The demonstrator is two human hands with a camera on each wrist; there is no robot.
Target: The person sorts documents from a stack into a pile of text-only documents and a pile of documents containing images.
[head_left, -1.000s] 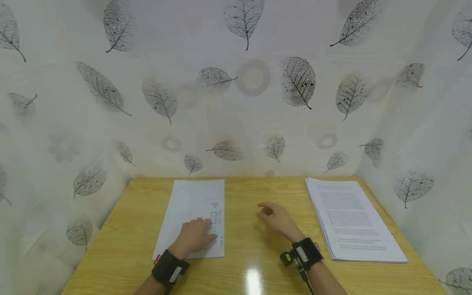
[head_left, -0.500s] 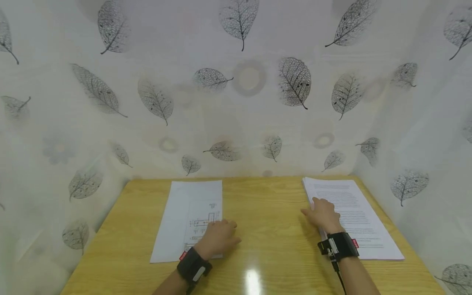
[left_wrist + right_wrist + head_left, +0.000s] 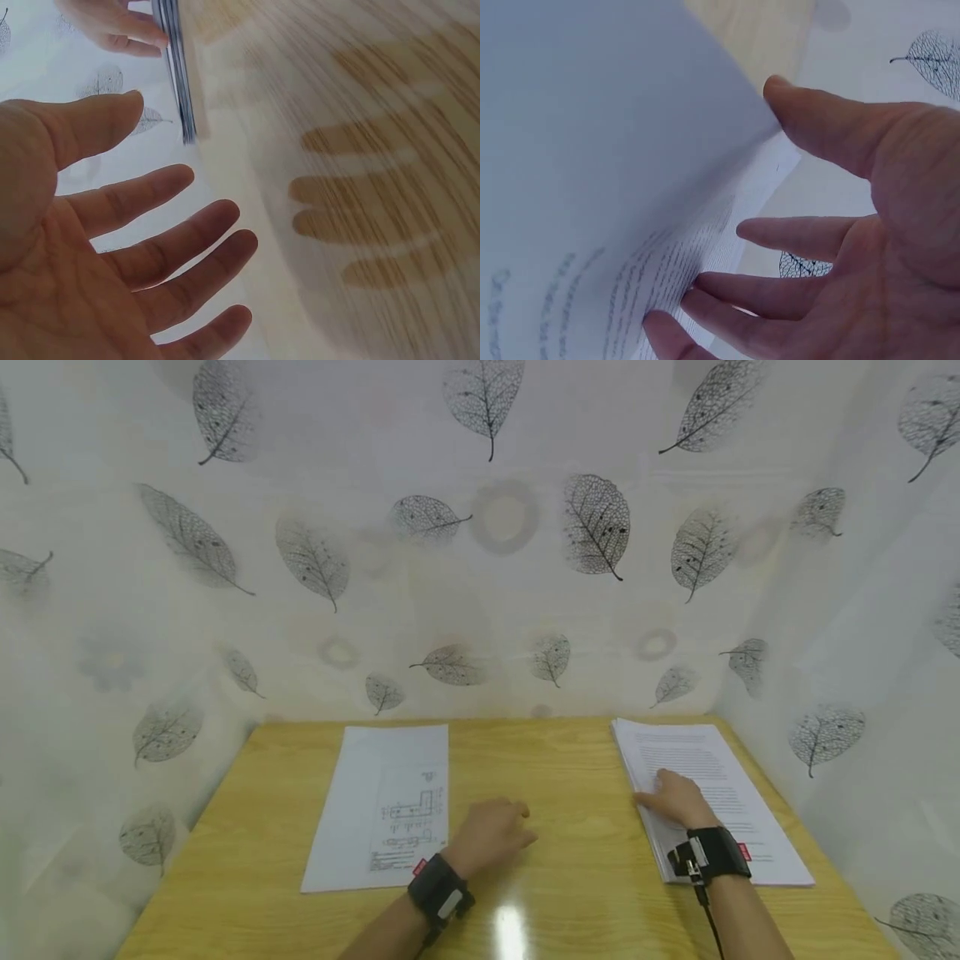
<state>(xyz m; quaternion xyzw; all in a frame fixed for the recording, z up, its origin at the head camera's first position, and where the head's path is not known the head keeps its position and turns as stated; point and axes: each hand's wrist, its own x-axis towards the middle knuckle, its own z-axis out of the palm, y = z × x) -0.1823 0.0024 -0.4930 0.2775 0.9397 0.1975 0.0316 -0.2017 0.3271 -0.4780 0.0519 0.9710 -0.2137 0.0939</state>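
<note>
- The right hand [image 3: 678, 802] rests on the thick stack of white printed sheets [image 3: 712, 793] that lies along the right edge of the pale wooden tabletop [image 3: 570, 777], reaching toward its far right corner.
- In the right wrist view that hand's fingers [image 3: 795, 232] lie loosely spread over the printed text while the thumb [image 3: 817, 124] touches the edge of a top sheet [image 3: 607, 142] that stands lifted off the stack.
- The left hand [image 3: 491, 831] hovers over bare wood near the middle of the tabletop, well apart from the stack, fingers relaxed and spread, holding nothing; the left wrist view shows its open palm [image 3: 90, 262] above the wood grain.
- Just left of that hand, nearer the left edge, lies a single white sheet with a printed line drawing [image 3: 386, 806], flat and not touched.
- Both wrists wear black bands [image 3: 438, 893].
</note>
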